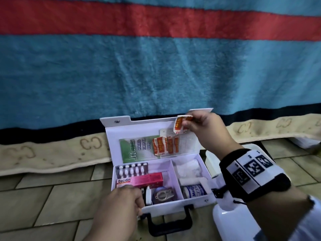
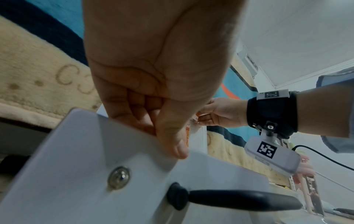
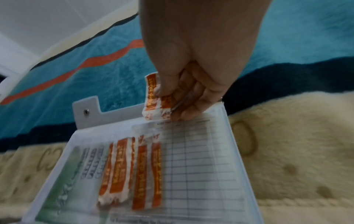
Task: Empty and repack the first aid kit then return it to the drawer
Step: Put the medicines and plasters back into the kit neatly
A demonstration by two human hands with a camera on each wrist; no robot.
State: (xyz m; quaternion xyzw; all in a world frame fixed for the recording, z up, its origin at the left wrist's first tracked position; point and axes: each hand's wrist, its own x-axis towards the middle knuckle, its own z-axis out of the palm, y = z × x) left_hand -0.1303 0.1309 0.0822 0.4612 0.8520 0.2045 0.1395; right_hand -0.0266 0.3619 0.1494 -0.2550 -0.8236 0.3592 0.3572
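Observation:
The white first aid kit [image 1: 194, 200] lies open on the tiled floor, its lid [image 1: 121, 126] standing upright. My right hand [image 1: 190, 121] pinches a strip of orange-and-white plasters [image 1: 179, 125] at the lid's top edge, also seen in the right wrist view as plasters [image 3: 153, 97] in the right hand [image 3: 172, 104]. More plasters [image 1: 165, 145] and a green guide leaflet [image 1: 129, 150] sit in the lid pocket. My left hand [image 1: 136, 200] grips the kit's front left wall [image 2: 76, 151], thumb outside. Inside lie a pill blister [image 1: 132, 170], a pink Bacidin box [image 1: 139, 180], scissors [image 1: 163, 195], bandage rolls [image 1: 188, 168] and a white bottle [image 1: 194, 190].
A blue blanket with a red stripe [image 1: 156, 66] hangs behind the kit, with a cream blanket edge [image 1: 52, 153] along the floor. The kit's black handle [image 1: 170, 221] points toward me. A white container [image 1: 211, 160] stands on the tiles right of the kit.

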